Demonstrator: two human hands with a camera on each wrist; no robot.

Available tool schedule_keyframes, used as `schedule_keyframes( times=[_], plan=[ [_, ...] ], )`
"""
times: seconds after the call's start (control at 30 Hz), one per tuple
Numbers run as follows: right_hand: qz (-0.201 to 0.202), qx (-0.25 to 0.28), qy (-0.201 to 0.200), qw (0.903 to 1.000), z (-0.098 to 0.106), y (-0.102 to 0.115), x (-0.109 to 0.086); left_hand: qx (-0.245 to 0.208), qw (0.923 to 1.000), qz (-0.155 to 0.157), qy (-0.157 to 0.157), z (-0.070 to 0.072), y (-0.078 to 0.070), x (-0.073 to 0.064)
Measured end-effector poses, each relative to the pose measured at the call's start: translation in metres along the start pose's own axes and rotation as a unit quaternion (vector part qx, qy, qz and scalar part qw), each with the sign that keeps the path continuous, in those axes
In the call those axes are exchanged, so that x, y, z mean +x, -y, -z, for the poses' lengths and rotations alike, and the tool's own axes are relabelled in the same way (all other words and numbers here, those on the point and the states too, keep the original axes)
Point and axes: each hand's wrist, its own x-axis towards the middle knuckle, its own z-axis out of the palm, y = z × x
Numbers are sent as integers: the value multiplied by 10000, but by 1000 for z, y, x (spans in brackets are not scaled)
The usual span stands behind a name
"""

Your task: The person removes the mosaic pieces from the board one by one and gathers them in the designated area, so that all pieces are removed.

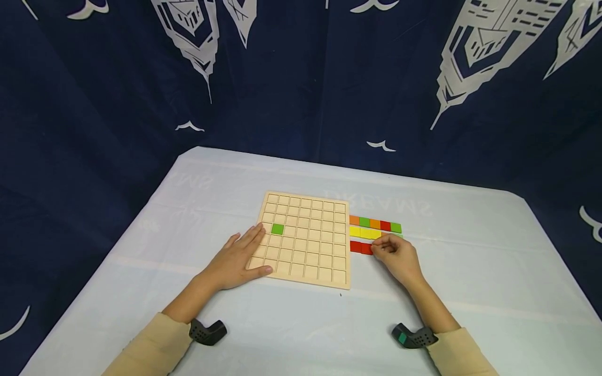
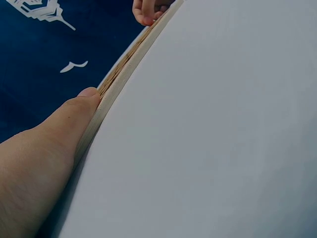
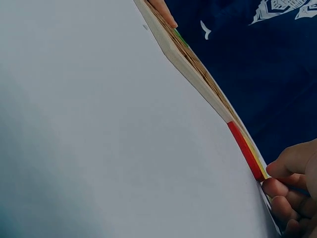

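Observation:
A wooden grid board (image 1: 308,237) lies flat on the table, one green tile (image 1: 277,229) in a cell near its left side. My left hand (image 1: 237,258) rests on the board's left edge, fingers straight and thumb spread to the near corner; the left wrist view has the thumb (image 2: 74,116) against the rim. At the right end of a short row of red tiles (image 1: 361,247), my right hand (image 1: 397,256) has thumb and fingers curled together, pinching the end tile. Most of that tile is hidden; the right wrist view shows the fingertips right at the red row's end (image 3: 246,152).
Beyond the red row lie a row with yellow tiles (image 1: 365,233) and a mixed row of orange, green and red tiles (image 1: 374,224), both beside the board's right edge. A white cloth covers the table (image 1: 291,324). Behind hangs a dark blue patterned curtain (image 1: 301,94).

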Motion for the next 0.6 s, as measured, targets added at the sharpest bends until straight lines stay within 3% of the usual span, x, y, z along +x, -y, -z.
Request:
schedule_keyframes(
  times=[0.6],
  plan=[
    [150, 157, 65, 9997, -10, 16, 14, -11, 10000, 18, 7, 1, 0, -1]
  ],
)
